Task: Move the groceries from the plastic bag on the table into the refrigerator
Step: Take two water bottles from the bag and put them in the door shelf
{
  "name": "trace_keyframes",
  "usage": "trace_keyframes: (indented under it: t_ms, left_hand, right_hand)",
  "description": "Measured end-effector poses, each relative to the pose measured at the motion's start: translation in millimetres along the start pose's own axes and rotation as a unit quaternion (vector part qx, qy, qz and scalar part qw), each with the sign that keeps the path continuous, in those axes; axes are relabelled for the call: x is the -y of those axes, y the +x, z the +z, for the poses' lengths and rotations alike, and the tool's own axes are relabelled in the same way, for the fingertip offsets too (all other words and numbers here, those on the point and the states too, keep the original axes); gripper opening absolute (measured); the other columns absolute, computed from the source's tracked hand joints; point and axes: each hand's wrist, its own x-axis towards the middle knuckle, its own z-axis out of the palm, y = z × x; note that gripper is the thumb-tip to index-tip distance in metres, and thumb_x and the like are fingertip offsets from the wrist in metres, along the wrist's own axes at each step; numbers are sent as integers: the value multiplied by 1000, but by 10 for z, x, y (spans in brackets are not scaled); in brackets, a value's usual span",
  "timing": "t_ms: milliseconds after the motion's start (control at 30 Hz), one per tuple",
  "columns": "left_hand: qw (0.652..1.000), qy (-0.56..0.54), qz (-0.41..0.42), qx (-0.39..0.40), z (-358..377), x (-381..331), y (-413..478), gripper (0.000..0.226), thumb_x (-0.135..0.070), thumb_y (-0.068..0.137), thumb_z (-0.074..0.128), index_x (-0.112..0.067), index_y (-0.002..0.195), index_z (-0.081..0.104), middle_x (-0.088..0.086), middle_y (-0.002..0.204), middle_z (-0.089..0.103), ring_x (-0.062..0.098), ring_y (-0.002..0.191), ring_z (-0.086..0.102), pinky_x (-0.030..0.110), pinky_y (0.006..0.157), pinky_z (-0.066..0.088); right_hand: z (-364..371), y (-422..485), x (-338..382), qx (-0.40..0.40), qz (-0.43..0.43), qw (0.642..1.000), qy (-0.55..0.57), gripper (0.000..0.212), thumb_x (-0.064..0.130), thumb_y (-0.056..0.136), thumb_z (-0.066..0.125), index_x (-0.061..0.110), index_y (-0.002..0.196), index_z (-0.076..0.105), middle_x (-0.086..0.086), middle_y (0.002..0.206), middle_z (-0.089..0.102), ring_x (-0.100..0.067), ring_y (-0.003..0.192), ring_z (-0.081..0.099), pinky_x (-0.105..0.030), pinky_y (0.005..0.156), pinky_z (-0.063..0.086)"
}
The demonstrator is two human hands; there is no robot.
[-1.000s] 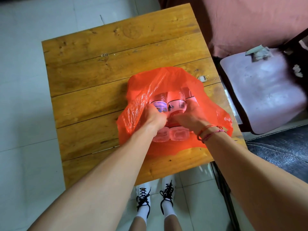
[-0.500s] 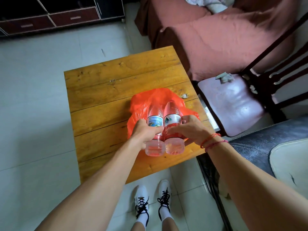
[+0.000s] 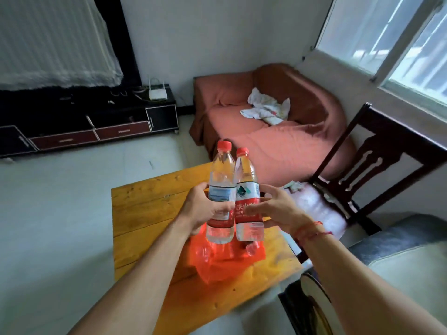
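Two water bottles are held up in the air over the desk (image 3: 145, 206), side by side and touching, both upright with red caps on.

- Left hand (image 3: 205, 209): the grip is closed round the label band of the left water bottle (image 3: 221, 170), with the fingers curled across the front. The liquid is clear, and the label is pale blue with a red strip below.
- Right hand (image 3: 280, 209): the grip holds the right water bottle (image 3: 246, 192), with the thumb across the red part of the label and the fingers reaching round the far side. The upper label is white with a green mountain mark. A red string bracelet (image 3: 312, 229) sits on this wrist.

The plastic bag (image 3: 227, 262) is orange-red and lies slumped on the desk directly under the bottles, near its right edge. Clear plastic shapes show through the bag, but they are too blurred to name. The bottle bases hang just above the bag, and I cannot tell whether they brush it.

Surroundings: the desk is yellow-brown wooden planks on a pale tiled floor. A dark wooden chair (image 3: 362, 160) with a pinkish seat stands just to the right of the desk. Beyond the desk is a sofa (image 3: 278, 146) under a rust-coloured cover, with a crumpled white cloth (image 3: 266, 110) on it. A low dark TV cabinet (image 3: 96, 131) stands along the far wall on the left, with a white router (image 3: 157, 94) on its right end. There is a window (image 3: 399, 44) at the upper right.
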Motion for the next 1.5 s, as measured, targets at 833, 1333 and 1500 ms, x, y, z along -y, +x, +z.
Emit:
trace_keyframes:
  t_ms: [833,1333,1500]
  left_hand:
    - [955,-17,292,49,-255,-2344,-633,50,8,74,75,-16,116,62,5,104,75,21,95,73,32,76,59]
    - [947,4,320,13,-394,-2397,-658,72,11,71,77,-20,131,52,10,107,74,23,98,72,33,80,59]
    - [948,9,317,10,-405,-2350,-636,72,10,71,78,-21,131,52,9,111,73,24,102,71,41,87,57]
  right_hand:
    - [-662,-923,1963,-71,-312,947,17,55,-14,69,79,15,112,62,-7,91,78,-21,79,75,-36,66,60]
    - [-690,-974,2171,-76,-348,934,-3,65,-5,66,87,19,119,57,-4,97,78,-18,83,77,-30,69,60]
    - [-684,-931,2143,-70,-353,933,-16,68,-5,64,88,20,119,57,-2,96,79,-17,84,76,-30,71,61]
